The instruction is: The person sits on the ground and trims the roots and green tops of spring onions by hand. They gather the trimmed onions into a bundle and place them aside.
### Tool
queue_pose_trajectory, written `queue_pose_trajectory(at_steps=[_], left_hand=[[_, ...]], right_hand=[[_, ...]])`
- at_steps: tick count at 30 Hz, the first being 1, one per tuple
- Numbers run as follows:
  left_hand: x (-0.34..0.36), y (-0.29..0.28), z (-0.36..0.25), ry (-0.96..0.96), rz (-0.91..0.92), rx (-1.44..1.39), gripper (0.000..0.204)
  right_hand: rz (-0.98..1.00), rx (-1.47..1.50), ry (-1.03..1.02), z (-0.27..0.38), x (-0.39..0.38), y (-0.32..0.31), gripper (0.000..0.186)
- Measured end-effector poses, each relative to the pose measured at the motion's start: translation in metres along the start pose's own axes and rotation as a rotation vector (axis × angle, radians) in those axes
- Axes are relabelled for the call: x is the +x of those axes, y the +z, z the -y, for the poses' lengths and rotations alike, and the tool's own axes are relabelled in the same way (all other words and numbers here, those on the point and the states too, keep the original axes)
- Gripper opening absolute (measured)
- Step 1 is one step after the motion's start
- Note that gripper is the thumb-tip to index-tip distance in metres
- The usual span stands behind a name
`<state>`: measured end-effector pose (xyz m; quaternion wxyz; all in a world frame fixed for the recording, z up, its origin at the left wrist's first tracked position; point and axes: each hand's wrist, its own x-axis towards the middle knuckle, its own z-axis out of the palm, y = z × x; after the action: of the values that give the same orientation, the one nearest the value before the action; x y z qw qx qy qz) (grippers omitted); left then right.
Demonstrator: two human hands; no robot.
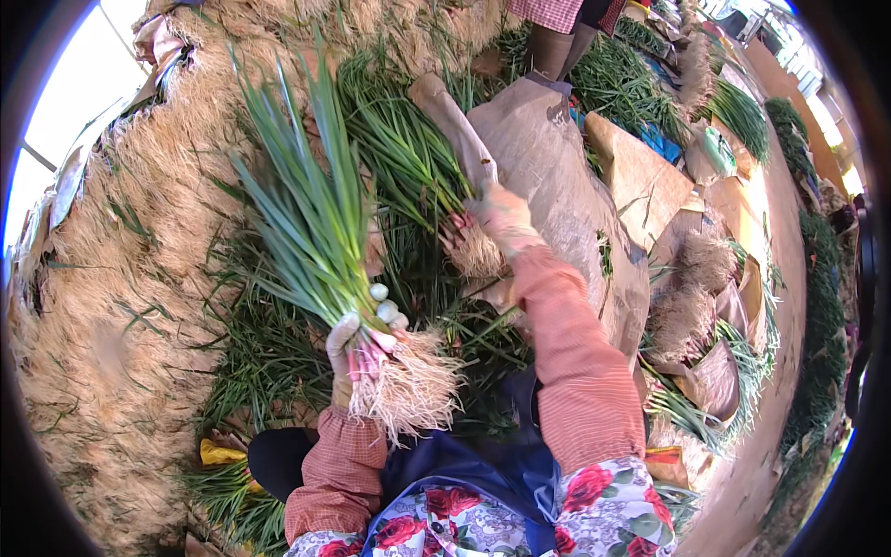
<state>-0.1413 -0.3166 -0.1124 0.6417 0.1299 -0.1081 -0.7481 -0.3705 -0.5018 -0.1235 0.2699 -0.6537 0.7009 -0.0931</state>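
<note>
Before the blue apron [455,460], left hand [342,360] around scallions [336,251] — right hand [504,219] stretched forward, grip unclear.

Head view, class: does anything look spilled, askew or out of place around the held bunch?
Loose green leaves lie tangled beneath the leafy bunch in the left hand; they look spilled, pointing various ways, unlike the bunch's own.

This looks like a produce-sorting area — heaped pale roots [111,371] fill the left of the frame, and a row of leafy greens [819,297] lines the far right. Brown sheets [640,176] lie among more greenery at upper right, with bright, dark-framed panels [74,93] at upper left.
</note>
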Motion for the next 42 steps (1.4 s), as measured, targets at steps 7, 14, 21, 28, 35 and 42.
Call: queue_pose_trajectory(at_steps=[7,14,21,28,35,42], left_hand=[[0.002,0.002,0.014,-0.125,0.013,-0.137,0.068],[0.013,-0.004,0.045,-0.259,0.007,0.019,0.054],[-0.011,-0.008,0.034,-0.251,-0.072,-0.071,0.053],[-0.013,-0.024,0.033,-0.260,-0.079,-0.029,0.055],[-0.020,-0.026,0.032,-0.335,-0.132,0.049,0.055],[-0.024,-0.033,0.029,-0.359,-0.071,0.021,0.061]], right_hand=[[-0.018,0.003,-0.023,-0.017,-0.010,-0.043,0.041],[0.178,0.296,-0.666,-0.032,-0.134,0.054,0.028],[0.453,1.096,-0.022,0.032,-0.114,0.028,0.048],[0.515,1.714,0.150,0.037,-0.126,0.070,0.031],[0.463,1.380,0.212,0.026,-0.115,0.075,0.020],[0.349,1.253,0.038,0.012,-0.116,0.074,0.026]])
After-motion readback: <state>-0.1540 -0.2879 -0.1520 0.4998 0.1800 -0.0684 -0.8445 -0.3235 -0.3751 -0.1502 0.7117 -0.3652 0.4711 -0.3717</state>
